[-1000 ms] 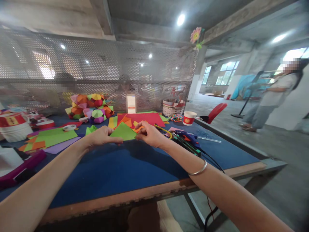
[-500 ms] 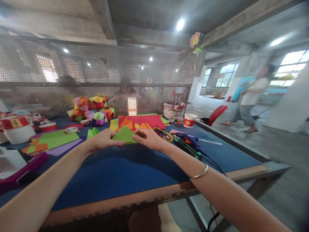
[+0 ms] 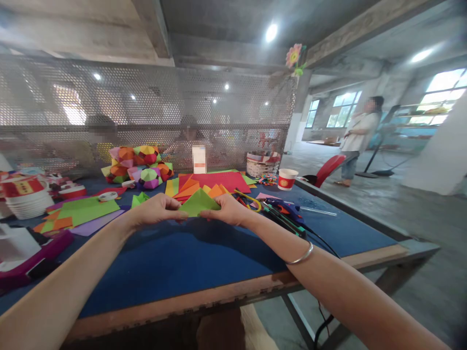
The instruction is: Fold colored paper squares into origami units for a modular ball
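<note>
A green folded paper triangle (image 3: 199,202) is held just above the blue table top (image 3: 189,257), pinched at both lower corners. My left hand (image 3: 155,211) grips its left corner with closed fingers. My right hand (image 3: 226,209) pinches its right corner; a silver bangle (image 3: 299,256) sits on that forearm. Behind the triangle lie red and orange paper sheets (image 3: 215,183).
Colourful paper balls (image 3: 137,165) sit at the back by a perforated metal screen (image 3: 146,116). Green and purple sheets (image 3: 82,212) lie left, with a stack of paper cups (image 3: 25,197). A glue gun (image 3: 286,214), scissors (image 3: 250,200) and a red cup (image 3: 286,179) lie right. A person stands far right.
Both hands have lifted and turned the green triangle slightly, so its peak stands higher. The person in the background has walked further away to the left.
</note>
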The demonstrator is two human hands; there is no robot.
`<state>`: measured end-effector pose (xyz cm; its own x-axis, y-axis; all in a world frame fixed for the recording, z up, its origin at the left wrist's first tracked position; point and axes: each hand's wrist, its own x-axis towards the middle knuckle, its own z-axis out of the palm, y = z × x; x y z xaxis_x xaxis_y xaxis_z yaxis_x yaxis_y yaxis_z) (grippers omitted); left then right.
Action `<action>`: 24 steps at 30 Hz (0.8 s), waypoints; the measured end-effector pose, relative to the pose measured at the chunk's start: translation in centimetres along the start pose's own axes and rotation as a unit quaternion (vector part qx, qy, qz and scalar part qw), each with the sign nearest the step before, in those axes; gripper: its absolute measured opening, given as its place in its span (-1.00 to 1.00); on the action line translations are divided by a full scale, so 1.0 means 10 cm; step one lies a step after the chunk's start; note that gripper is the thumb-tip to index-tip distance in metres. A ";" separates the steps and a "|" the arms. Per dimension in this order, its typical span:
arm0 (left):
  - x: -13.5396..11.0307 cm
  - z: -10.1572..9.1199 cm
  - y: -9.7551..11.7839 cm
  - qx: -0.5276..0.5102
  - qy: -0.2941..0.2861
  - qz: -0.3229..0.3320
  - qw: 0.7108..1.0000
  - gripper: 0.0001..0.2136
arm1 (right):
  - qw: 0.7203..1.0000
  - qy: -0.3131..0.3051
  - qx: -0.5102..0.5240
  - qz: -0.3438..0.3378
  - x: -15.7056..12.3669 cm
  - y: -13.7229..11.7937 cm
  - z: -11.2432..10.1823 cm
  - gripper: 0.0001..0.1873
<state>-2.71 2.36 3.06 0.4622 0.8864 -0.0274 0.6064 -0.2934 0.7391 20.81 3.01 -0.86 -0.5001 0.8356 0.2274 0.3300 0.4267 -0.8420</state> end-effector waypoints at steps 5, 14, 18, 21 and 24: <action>-0.02 -0.18 -0.08 0.002 0.025 -0.001 1.000 -0.72 | 0.999 0.029 -0.022 0.019 -0.02 0.02 -0.12 -0.61; -0.01 -0.11 -0.08 -0.176 0.114 -0.020 0.978 -0.57 | 0.999 0.036 -0.034 0.008 -0.03 -0.03 -0.07 -0.73; -0.04 0.09 0.06 -0.182 0.059 -0.005 0.982 -0.49 | 0.998 0.017 -0.053 -0.009 -0.06 -0.05 0.04 -0.77; -0.04 0.16 0.06 -0.172 0.027 -0.011 0.985 -0.57 | 0.997 0.021 -0.075 -0.025 -0.08 -0.07 0.07 -0.73; -0.01 0.17 0.02 -0.161 0.058 -0.024 0.985 -0.61 | 0.992 0.073 -0.090 -0.055 -0.07 -0.07 0.08 -0.65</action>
<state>-1.54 1.62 2.01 0.3498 0.9368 -0.0033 0.3804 -0.1389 0.9143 20.28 1.87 -0.82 -0.4247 0.8159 0.3923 0.4239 0.5621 -0.7101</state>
